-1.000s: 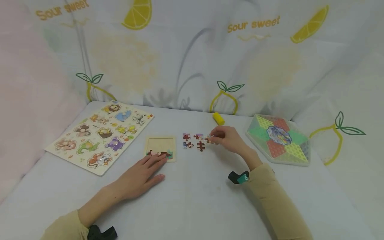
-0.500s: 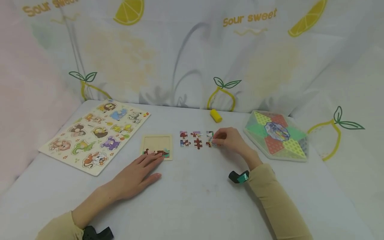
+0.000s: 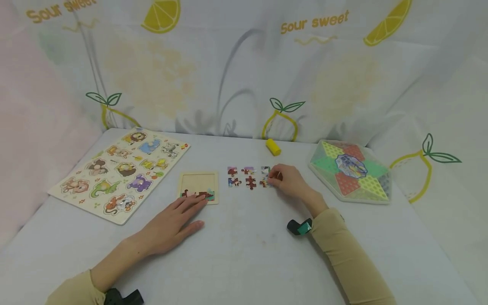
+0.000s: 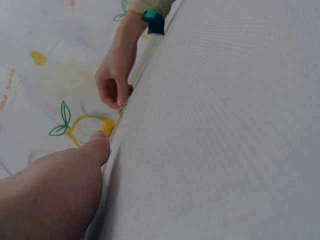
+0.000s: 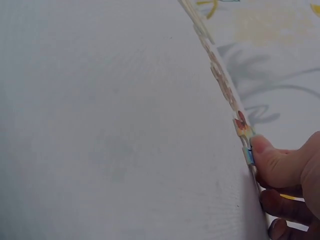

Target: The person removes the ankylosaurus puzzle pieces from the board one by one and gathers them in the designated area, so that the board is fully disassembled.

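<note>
Compared with a second ago, the lower right-hand puzzle piece (image 3: 264, 184) is shifted towards 5 o'clock, from a spot level with the gap between the rows into line with the lower row of pieces (image 3: 250, 183). The right hand (image 3: 288, 180) is likewise carried towards 5 o'clock, then, in the last half-second, eased slightly towards 9. The upper right-hand puzzle piece (image 3: 265, 170), largely hidden before, is left in plainer sight at 12 o'clock of the lower one.

Jigsaw pieces (image 3: 250, 183) in two rows, wooden tray (image 3: 198, 181) partly filled
</note>
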Demonstrator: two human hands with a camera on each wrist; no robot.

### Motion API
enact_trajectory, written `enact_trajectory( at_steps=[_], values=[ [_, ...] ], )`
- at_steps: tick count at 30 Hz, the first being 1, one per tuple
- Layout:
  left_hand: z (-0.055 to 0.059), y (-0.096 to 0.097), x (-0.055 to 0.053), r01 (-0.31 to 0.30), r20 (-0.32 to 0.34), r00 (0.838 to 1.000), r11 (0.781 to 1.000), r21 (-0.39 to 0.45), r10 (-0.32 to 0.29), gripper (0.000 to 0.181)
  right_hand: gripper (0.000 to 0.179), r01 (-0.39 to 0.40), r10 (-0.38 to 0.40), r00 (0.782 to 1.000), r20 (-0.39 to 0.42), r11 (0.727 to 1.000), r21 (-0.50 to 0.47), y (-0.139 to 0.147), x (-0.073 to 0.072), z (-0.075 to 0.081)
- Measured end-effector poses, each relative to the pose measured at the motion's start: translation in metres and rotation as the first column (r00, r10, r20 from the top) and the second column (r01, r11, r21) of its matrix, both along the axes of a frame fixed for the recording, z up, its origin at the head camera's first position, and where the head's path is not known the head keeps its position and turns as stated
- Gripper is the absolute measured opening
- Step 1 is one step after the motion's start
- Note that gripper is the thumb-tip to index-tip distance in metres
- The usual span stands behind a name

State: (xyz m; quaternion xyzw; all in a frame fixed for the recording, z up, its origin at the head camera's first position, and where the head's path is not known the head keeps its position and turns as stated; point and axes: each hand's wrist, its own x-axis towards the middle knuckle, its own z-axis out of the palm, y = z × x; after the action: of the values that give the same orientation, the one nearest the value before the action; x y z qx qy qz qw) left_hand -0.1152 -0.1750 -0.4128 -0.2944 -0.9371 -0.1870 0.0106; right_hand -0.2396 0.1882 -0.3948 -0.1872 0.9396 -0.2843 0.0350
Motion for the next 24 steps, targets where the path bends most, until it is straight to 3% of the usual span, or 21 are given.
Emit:
enact_trajectory(
  at_steps=[14, 24],
  values=[
    [0.0031, 0.0000, 0.0012, 0.000, 0.000, 1.000, 1.000, 0.003, 0.000, 0.057, 0.010, -0.022, 0.022, 0.999, -0.042, 1.000, -0.019, 0.0014, 0.0004, -0.0001],
    [0.0009, 0.0002, 0.0004, -0.002, 0.008, 1.000, 1.000, 0.003, 0.002, 0.057, 0.017, -0.021, 0.025, 0.997, 0.068, 0.999, -0.050, 0.0074, 0.0031, 0.0088]
  ],
)
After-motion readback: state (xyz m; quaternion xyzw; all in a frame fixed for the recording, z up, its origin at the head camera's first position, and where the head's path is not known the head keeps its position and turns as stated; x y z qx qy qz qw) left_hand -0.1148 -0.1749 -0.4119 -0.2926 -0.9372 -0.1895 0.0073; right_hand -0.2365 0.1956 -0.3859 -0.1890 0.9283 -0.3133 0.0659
